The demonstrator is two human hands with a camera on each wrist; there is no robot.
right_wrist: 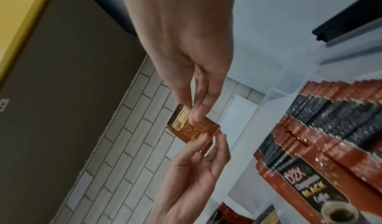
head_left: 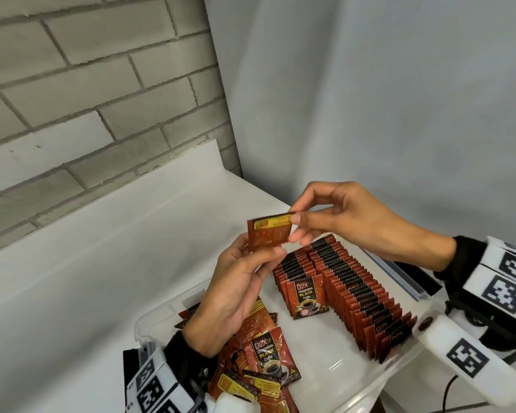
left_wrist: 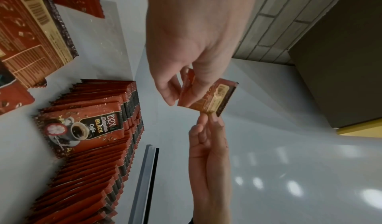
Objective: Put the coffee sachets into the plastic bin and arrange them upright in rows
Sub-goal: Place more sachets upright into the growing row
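Sachet point(head_left: 269, 232): held in the air above the bin's point(head_left: 149, 318) far-left part, back face toward the head camera, barcode strip uppermost, long axis roughly level.
Left hand point(head_left: 236, 289): pinches the sachet's lower left edge from below.
Right hand point(head_left: 337, 216): pinches the upper right corner from above; the other fingers seem loosely spread, though the wrist views blur.
Rows point(head_left: 346, 287): two, standing upright in the bin, below and right of the sachet, nearer the right hand.
Loose pile point(head_left: 259, 356): lying flat in the bin under the left wrist.
Judgement: the sachet needs turning on end, then carrying down and right to the shorter row.
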